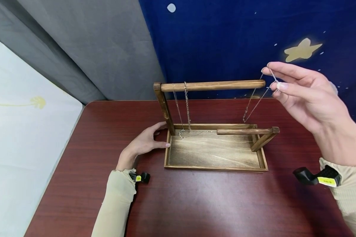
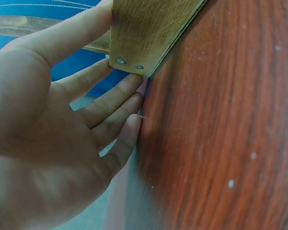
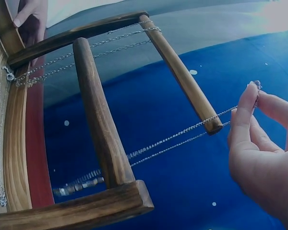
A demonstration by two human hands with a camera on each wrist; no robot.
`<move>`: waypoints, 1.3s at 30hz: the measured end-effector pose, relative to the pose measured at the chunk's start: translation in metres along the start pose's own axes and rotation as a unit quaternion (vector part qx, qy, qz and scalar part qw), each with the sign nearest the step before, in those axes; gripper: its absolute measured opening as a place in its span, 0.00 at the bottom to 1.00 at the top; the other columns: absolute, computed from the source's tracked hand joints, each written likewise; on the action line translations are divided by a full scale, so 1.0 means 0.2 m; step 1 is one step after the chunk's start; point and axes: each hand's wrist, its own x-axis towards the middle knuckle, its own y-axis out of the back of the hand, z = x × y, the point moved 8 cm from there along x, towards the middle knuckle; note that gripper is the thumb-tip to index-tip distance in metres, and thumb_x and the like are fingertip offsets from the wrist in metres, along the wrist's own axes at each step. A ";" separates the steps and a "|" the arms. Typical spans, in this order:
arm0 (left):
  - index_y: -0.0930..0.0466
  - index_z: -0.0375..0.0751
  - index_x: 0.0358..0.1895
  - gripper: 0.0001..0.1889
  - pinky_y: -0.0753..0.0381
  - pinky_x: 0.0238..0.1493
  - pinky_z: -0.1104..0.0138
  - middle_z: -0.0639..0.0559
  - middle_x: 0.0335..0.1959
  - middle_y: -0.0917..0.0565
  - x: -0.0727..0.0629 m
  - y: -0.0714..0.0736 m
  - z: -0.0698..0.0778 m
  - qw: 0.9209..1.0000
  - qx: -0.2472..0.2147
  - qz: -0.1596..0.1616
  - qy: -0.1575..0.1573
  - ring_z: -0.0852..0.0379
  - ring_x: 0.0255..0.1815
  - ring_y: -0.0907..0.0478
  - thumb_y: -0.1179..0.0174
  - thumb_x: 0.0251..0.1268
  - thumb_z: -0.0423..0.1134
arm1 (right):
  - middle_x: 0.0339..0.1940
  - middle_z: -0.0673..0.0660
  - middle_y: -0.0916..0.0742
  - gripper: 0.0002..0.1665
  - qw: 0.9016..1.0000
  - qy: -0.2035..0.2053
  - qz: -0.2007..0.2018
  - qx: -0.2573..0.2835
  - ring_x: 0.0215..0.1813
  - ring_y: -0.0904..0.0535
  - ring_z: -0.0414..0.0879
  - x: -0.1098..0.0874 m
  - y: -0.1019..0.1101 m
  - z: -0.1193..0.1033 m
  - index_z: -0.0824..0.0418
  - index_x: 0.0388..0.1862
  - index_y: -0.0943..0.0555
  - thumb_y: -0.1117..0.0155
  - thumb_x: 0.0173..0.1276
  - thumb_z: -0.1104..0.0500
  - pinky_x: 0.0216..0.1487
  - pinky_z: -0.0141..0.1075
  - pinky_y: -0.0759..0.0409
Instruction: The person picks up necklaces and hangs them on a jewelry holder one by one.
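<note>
A wooden jewelry stand (image 1: 213, 86) has a tray base (image 1: 216, 168), a tall bar and a lower bar (image 1: 240, 131). My left hand (image 1: 145, 140) holds the tray's left end, thumb on the rim and fingers at the back corner; screws show there in the left wrist view. My right hand (image 1: 311, 89) pinches a thin silver necklace (image 1: 256, 104) between thumb and fingers, beside the tall bar's free right end. Its loop hangs down, and in the right wrist view one strand (image 3: 182, 132) crosses in front of the bar's tip. Chains (image 1: 187, 102) hang near the bar's left end.
A chain end with a small ornament (image 1: 182, 133) lies in the tray's back left. Beneath the stand is a dark red table (image 1: 195, 204). Close behind stand a blue curtain (image 1: 213, 39) with stars and a grey curtain (image 1: 106, 49); a white cloth (image 1: 23, 131) is at left.
</note>
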 end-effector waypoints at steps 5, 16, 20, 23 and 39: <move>0.40 0.41 0.76 0.44 0.38 0.72 0.52 0.45 0.73 0.34 0.00 0.00 0.00 1.000 -0.001 0.001 0.001 0.47 0.74 0.38 0.26 0.57 0.39 | 0.61 0.71 0.20 0.29 1.000 0.000 -0.002 -0.003 0.41 0.16 0.55 0.02 -0.02 0.01 0.77 0.67 0.29 0.60 0.69 0.86 0.41 0.36 0.15; 0.40 0.40 0.76 0.44 0.40 0.73 0.52 0.44 0.74 0.34 -0.01 0.00 0.01 1.000 -0.011 -0.001 -0.002 0.47 0.74 0.39 0.26 0.57 0.39 | 0.60 0.72 0.19 0.27 0.999 -0.014 -0.035 0.002 0.44 0.14 0.58 0.06 -0.10 0.06 0.78 0.63 0.26 0.59 0.69 0.85 0.45 0.40 0.15; 0.40 0.41 0.76 0.44 0.40 0.73 0.51 0.44 0.73 0.34 -0.01 0.01 0.02 1.000 -0.013 -0.001 -0.003 0.47 0.74 0.39 0.26 0.57 0.38 | 0.60 0.72 0.20 0.27 0.999 -0.017 -0.046 0.002 0.45 0.15 0.58 0.06 -0.13 0.08 0.78 0.63 0.26 0.59 0.69 0.86 0.47 0.39 0.15; 0.40 0.41 0.76 0.44 0.39 0.73 0.52 0.44 0.73 0.34 -0.01 0.01 0.02 1.000 -0.014 -0.002 -0.003 0.47 0.74 0.39 0.26 0.57 0.38 | 0.60 0.72 0.20 0.27 0.999 -0.022 -0.048 0.006 0.44 0.15 0.58 0.07 -0.15 0.09 0.77 0.64 0.26 0.59 0.69 0.86 0.46 0.40 0.15; 0.41 0.41 0.76 0.44 0.37 0.72 0.51 0.44 0.73 0.34 0.01 0.00 0.03 1.000 -0.005 -0.003 0.000 0.45 0.73 0.37 0.26 0.58 0.37 | 0.59 0.70 0.19 0.25 0.998 -0.033 -0.054 -0.025 0.45 0.17 0.56 0.11 -0.28 0.19 0.77 0.60 0.23 0.55 0.68 0.85 0.46 0.37 0.16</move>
